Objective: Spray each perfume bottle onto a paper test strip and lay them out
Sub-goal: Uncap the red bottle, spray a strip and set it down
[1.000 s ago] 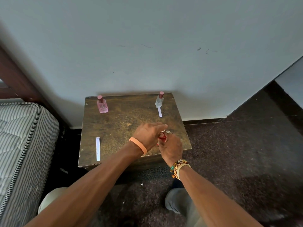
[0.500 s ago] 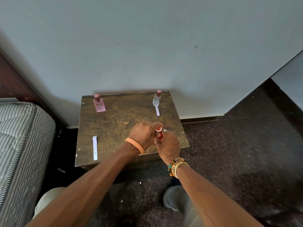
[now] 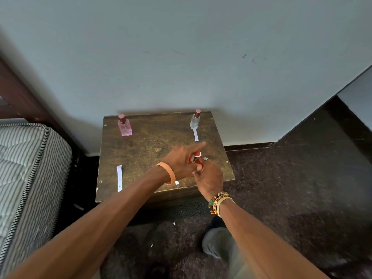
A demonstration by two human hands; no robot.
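Small red perfume bottle [image 3: 194, 159] is being gripped by left hand [image 3: 180, 161] and right hand [image 3: 210, 176]; likely light, slick, fragile; take by body.

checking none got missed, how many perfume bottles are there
3: pink bottle at back left of the table, clear bottle back right, red bottle held by left hand and right hand near the front. None seems hidden.

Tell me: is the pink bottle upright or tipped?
Upright: the pink bottle stands on its base on the table, cap up.
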